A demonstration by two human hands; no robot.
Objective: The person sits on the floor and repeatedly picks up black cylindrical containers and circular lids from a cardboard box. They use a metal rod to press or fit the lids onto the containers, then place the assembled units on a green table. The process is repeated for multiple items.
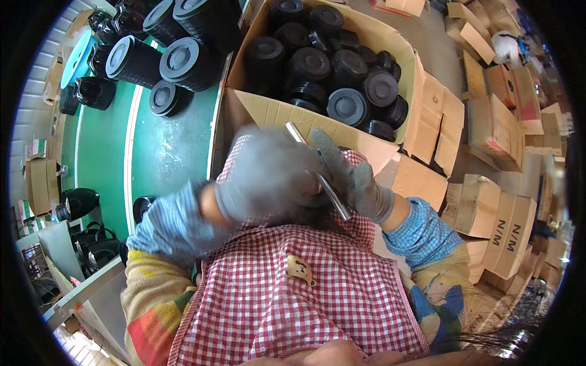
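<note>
In front of my apron, my gloved left hand (262, 174) is smeared by motion, and its fingers cannot be made out. It overlaps a slim silver metal piece (334, 198) that runs slantwise between my hands, its middle hidden. My right hand (354, 180), in a grey glove, is closed around the right side of this piece, thumb and fingers along it. Something dark shows beside the metal, mostly covered by the hands; I cannot tell whether they are one part. Just beyond stands an open cardboard box (293, 113) filled with black round ribbed parts (348, 107).
On the green bench (177, 143) at left stand stacks of black round parts (183, 61), black jug-like housings (94, 91) and a turquoise dish (78, 58). A black kettle-like body (79, 204) lies nearer. Cardboard boxes (503, 226) crowd the right side.
</note>
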